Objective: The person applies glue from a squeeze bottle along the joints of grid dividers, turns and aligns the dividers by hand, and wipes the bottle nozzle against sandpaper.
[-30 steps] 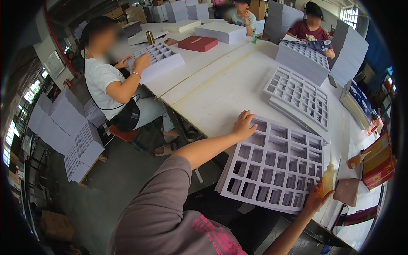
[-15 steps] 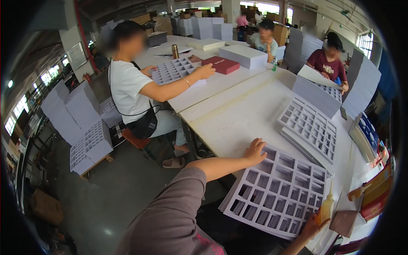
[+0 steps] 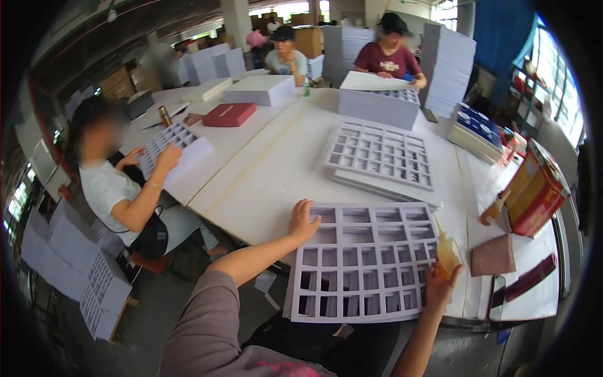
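A white compartment grid (image 3: 370,247) lies on top of similar sheets at the table's near edge, overhanging it towards me. My left hand (image 3: 304,223) is closed on the grid's upper left corner. In my right hand (image 3: 441,286) is a squeeze bottle (image 3: 448,253) of yellowish liquid, its thin nozzle pointing up. That hand is at the grid's right edge; whether its fingers also touch the grid I cannot tell. Beyond my hands, another white grid (image 3: 380,154) rests tilted on a stack of flat boards (image 3: 377,186).
A red-and-gold tin (image 3: 536,188), a brown square piece (image 3: 492,256) and a phone (image 3: 497,298) are on the right. A co-worker on the left handles a grid (image 3: 166,147); another behind a stack (image 3: 379,112) lifts a sheet. A red box (image 3: 230,115) lies far left.
My view has turned to the right, so everything appears shifted left. My left hand stays at the grid's corner, and my right hand still holds the bottle beside its right edge.
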The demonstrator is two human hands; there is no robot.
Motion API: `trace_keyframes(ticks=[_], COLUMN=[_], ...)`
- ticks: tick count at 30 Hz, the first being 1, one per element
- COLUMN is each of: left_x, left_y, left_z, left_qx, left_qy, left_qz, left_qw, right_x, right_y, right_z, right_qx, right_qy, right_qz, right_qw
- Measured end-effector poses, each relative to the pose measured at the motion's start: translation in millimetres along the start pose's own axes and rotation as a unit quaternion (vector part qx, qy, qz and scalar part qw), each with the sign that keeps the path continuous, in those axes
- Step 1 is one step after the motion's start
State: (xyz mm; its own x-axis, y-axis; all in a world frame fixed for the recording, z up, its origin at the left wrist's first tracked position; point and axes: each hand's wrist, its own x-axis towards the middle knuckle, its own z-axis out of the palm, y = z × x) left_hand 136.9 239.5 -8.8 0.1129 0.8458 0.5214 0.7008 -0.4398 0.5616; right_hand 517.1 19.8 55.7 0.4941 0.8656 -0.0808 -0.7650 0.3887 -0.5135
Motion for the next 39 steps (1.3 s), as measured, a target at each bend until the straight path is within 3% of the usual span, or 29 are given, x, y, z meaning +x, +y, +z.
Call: trace_keyframes(ticks=[1, 3, 5, 8, 9, 12, 13, 14, 16, 17, 19, 20, 22, 24, 26, 30, 35, 39], left_x=[-2, -4, -9, -47, -57, -73, -67, -73, -80, -84, -86, -83, -79, -87, -110, -163, -231, -244], left_y=[-3, 14, 25, 39, 42, 31, 46, 41, 50, 62, 103, 120, 145, 135, 123, 165, 206, 184], left_z=[2, -7, -25, -56, -62, -66, -79, -75, -75, -76, -95, -109, -131, -135, -128, -131, -143, -145], left_qx=[-0.022, 0.05, 0.039, 0.083, 0.007, -0.164, -0.165, -0.046, -0.062, -0.152, -0.324, -0.428, -0.605, -0.66, -0.712, -0.731, -0.699, -0.662], left_qy=[0.025, 0.051, 0.032, -0.167, -0.187, -0.188, -0.202, -0.146, -0.102, -0.095, -0.077, -0.063, -0.029, -0.04, -0.019, -0.032, -0.269, -0.389], left_qz=[-0.002, -0.209, -0.331, -0.255, -0.252, -0.202, -0.186, -0.124, -0.044, -0.076, -0.144, -0.222, -0.366, -0.382, -0.399, -0.434, -0.495, -0.518], left_qw=[0.999, 0.975, 0.942, 0.949, 0.949, 0.947, 0.947, 0.98, 0.992, 0.981, 0.932, 0.874, 0.707, 0.646, 0.578, 0.526, 0.441, 0.377], right_x=[0, -2, -2, 0, 0, 3, 1, 1, 0, -1, -2, -1, -2, -4, -13, -33, -41, -34], right_y=[1, 2, 2, 1, 0, 1, 2, 2, 2, 3, 1, 0, -7, -21, -38, -59, -52, -40], right_z=[1, 2, 3, -5, -4, -5, -6, -5, -4, -3, -4, -6, -4, 7, 30, 67, 88, 84], right_qx=[0.007, 0.002, 0.001, -0.009, -0.015, -0.013, -0.013, -0.013, -0.02, -0.025, -0.019, -0.007, 0.039, 0.109, 0.044, -0.193, -0.441, -0.498], right_qy=[0.011, 0.022, 0.018, -0.001, -0.012, 0.0, 0.001, -0.003, -0.002, 0.002, -0.011, -0.028, -0.058, -0.086, -0.084, -0.058, -0.03, -0.018], right_qz=[-0.004, -0.013, -0.017, -0.009, -0.003, 0.002, -0.003, -0.009, -0.017, -0.019, -0.008, 0.004, 0.035, 0.072, 0.029, -0.045, -0.095, -0.129], right_qw=[1.0, 1.0, 1.0, 1.0, 1.0, 1.0, 1.0, 1.0, 1.0, 1.0, 1.0, 1.0, 0.997, 0.988, 0.995, 0.978, 0.892, 0.857])
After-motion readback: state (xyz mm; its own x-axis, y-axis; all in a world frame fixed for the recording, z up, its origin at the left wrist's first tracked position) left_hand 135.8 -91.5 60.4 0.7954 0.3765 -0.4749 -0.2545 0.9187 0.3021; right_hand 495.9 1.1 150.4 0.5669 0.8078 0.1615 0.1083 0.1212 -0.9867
